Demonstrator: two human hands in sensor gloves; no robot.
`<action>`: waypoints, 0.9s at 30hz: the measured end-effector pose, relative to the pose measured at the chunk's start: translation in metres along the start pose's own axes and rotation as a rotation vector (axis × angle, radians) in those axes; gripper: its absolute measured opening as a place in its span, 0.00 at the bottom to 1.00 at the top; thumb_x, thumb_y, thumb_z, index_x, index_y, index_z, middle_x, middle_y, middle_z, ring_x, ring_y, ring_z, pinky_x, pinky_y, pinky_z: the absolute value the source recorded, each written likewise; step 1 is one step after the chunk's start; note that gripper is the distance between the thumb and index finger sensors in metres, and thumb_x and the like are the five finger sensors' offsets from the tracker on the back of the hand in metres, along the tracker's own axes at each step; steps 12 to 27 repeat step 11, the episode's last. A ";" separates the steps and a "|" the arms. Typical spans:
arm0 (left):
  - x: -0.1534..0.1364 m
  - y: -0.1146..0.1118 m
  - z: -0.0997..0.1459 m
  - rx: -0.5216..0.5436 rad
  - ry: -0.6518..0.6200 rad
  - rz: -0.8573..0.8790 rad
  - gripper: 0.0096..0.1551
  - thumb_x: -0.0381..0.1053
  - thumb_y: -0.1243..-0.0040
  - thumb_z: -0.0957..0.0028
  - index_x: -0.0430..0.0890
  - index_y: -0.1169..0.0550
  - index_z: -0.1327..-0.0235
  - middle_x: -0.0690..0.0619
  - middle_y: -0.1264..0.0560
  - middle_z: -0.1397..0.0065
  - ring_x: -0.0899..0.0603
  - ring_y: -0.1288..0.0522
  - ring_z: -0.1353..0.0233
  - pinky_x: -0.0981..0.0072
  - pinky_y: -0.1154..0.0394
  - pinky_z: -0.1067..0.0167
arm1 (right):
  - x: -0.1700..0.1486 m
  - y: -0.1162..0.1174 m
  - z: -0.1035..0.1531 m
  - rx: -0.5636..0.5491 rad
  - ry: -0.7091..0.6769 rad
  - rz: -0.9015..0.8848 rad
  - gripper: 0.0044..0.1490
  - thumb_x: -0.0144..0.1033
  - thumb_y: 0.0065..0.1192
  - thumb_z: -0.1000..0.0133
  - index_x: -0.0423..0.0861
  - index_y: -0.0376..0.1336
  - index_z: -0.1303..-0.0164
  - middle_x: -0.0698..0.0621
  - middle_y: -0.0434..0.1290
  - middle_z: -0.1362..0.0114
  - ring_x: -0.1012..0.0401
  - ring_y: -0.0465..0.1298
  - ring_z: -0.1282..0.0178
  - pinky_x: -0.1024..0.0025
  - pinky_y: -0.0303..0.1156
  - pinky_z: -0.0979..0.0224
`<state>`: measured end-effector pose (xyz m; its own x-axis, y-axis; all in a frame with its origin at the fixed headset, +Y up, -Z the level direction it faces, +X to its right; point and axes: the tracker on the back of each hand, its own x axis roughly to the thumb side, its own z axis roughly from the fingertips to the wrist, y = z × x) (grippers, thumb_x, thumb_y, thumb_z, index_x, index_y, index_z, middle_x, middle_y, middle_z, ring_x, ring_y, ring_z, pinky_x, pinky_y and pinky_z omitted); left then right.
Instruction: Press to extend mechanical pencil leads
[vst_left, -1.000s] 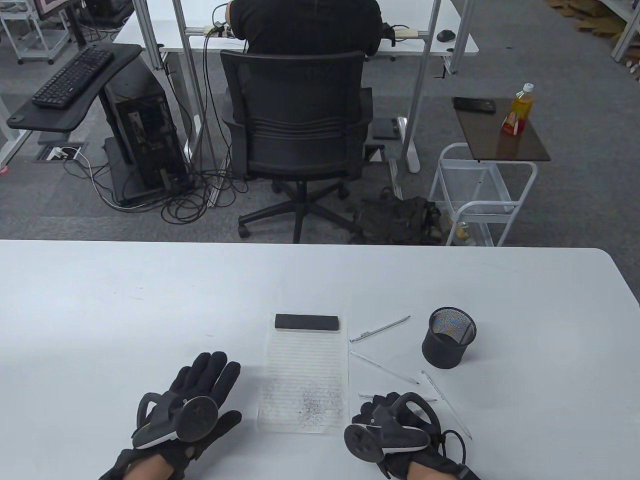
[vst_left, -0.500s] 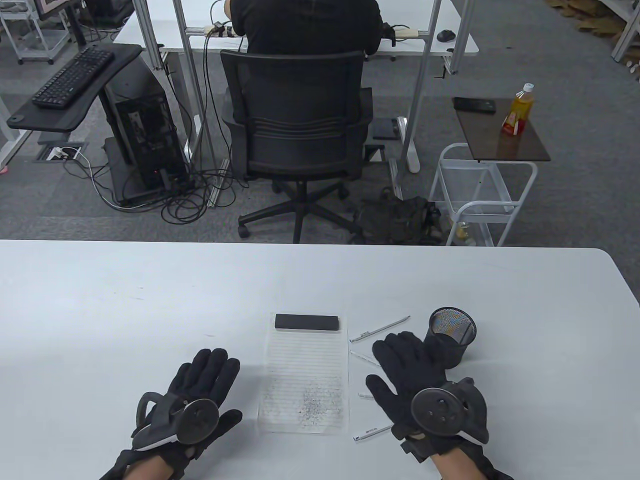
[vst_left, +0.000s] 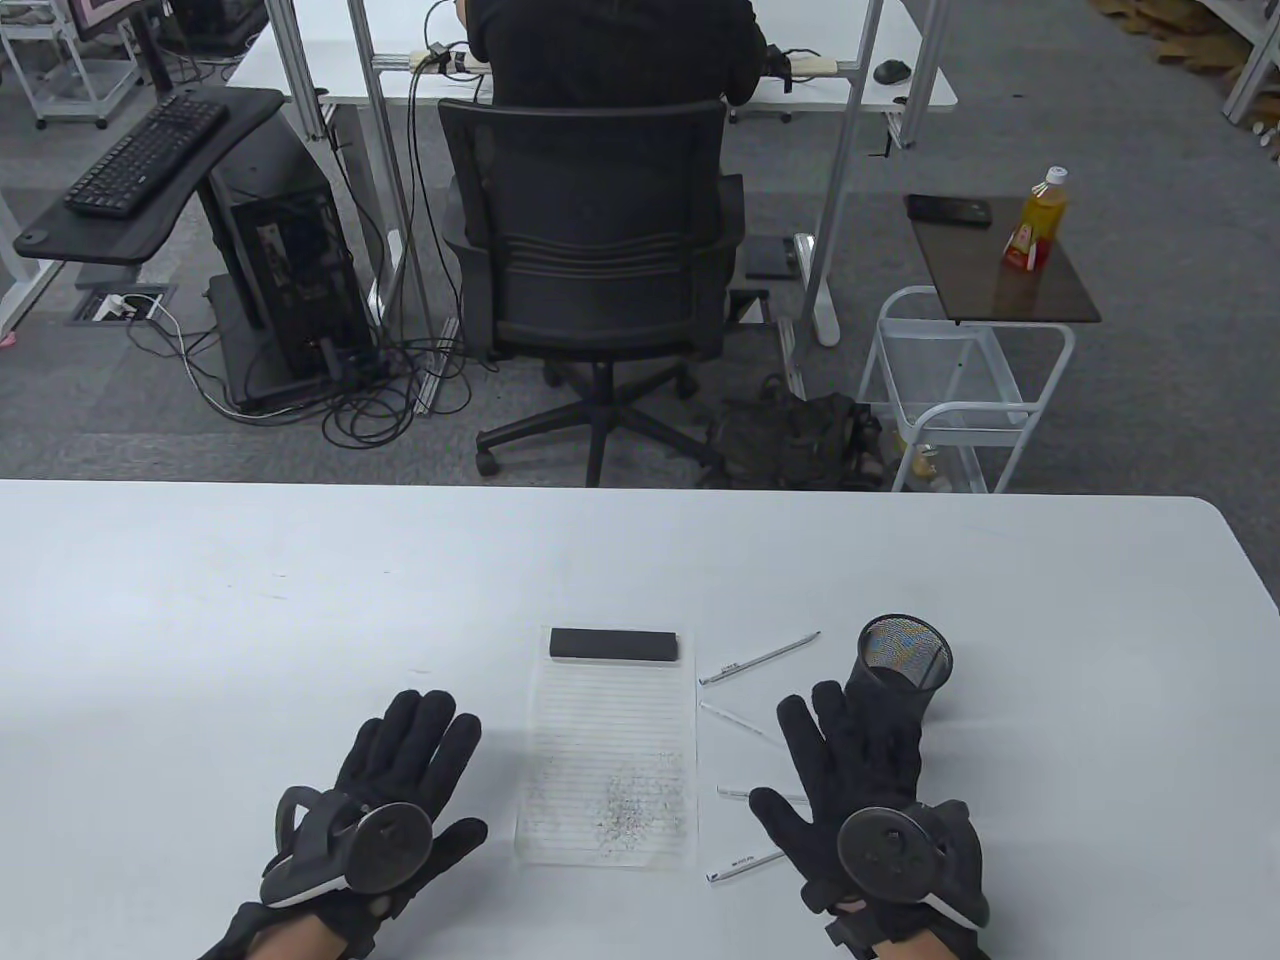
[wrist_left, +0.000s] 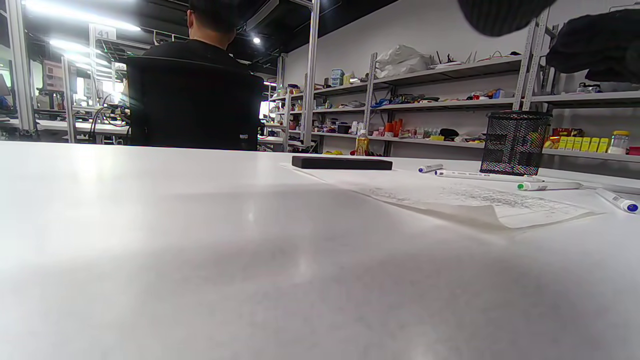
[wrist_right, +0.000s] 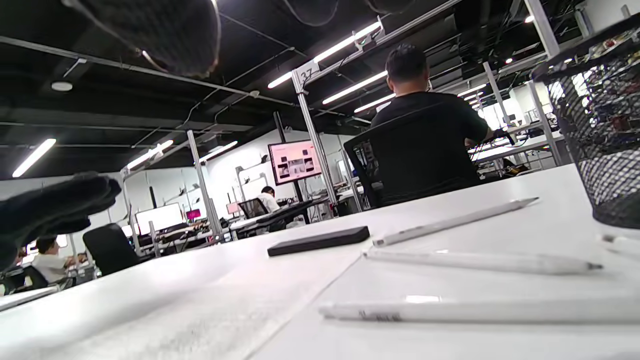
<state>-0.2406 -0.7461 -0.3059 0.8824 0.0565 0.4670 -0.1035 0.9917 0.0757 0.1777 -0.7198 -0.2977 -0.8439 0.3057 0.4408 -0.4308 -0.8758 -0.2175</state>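
4 light, slick pencils lie by my flat, released right hand; I'd pinch 1 mid-barrel, left hand also released.

I see a white table. On it lies a white ruled sheet, speckled with grey pencil marks toward its near edge, and a matte black block on its far edge. The pencils are white; in the left wrist view their ends show blue and green. The mesh cup is black. Both my gloves, left hand and right hand, are black.
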 end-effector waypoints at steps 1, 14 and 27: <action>0.000 0.000 0.000 0.002 -0.002 -0.001 0.56 0.72 0.49 0.52 0.52 0.56 0.17 0.44 0.60 0.14 0.29 0.58 0.15 0.33 0.51 0.24 | -0.001 0.002 0.000 0.005 -0.001 0.000 0.53 0.61 0.64 0.41 0.44 0.50 0.13 0.34 0.48 0.13 0.29 0.44 0.15 0.22 0.35 0.27; 0.001 -0.007 -0.001 -0.036 -0.001 0.006 0.56 0.72 0.48 0.52 0.52 0.55 0.17 0.44 0.59 0.14 0.29 0.57 0.15 0.32 0.51 0.24 | -0.005 0.008 -0.001 0.031 0.012 -0.010 0.52 0.59 0.64 0.40 0.43 0.50 0.13 0.34 0.49 0.13 0.28 0.45 0.15 0.22 0.36 0.27; 0.001 -0.007 -0.001 -0.036 -0.001 0.006 0.56 0.72 0.48 0.52 0.52 0.55 0.17 0.44 0.59 0.14 0.29 0.57 0.15 0.32 0.51 0.24 | -0.005 0.008 -0.001 0.031 0.012 -0.010 0.52 0.59 0.64 0.40 0.43 0.50 0.13 0.34 0.49 0.13 0.28 0.45 0.15 0.22 0.36 0.27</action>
